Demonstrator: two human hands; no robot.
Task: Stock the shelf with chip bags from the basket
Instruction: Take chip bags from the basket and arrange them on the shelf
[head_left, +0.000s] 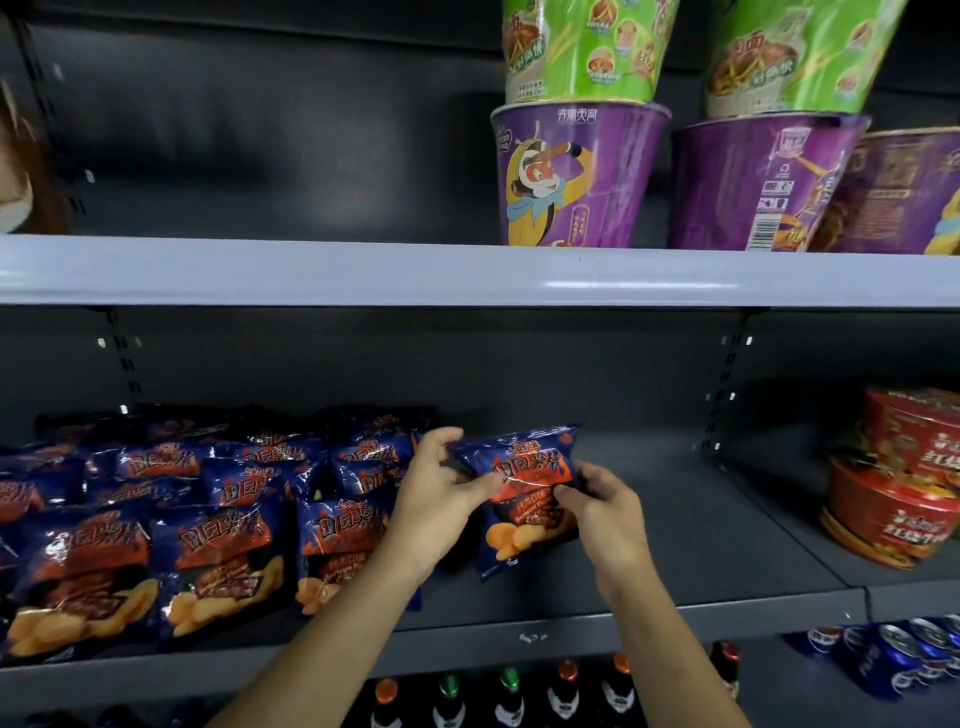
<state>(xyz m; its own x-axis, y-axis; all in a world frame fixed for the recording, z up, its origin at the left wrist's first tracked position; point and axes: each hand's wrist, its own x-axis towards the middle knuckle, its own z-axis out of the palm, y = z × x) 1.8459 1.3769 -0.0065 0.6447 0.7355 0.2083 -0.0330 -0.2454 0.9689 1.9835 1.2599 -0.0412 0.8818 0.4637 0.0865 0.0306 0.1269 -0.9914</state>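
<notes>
A dark blue chip bag (524, 462) with red and orange print stands upright on the grey middle shelf (701, 540). My left hand (436, 493) pinches its left edge, thumb on the front. My right hand (605, 506) grips its right side near the middle. To the left, several identical chip bags (218, 525) lie in rows across the same shelf, the nearest one touching my left forearm. The basket is not in view.
Purple and green noodle cups (582, 171) stand stacked on the upper shelf. Red noodle bowls (893, 499) sit at the right of the middle shelf, with bare shelf between them and the held bag. Bottles (563, 696) and blue cans (898, 654) fill the shelf below.
</notes>
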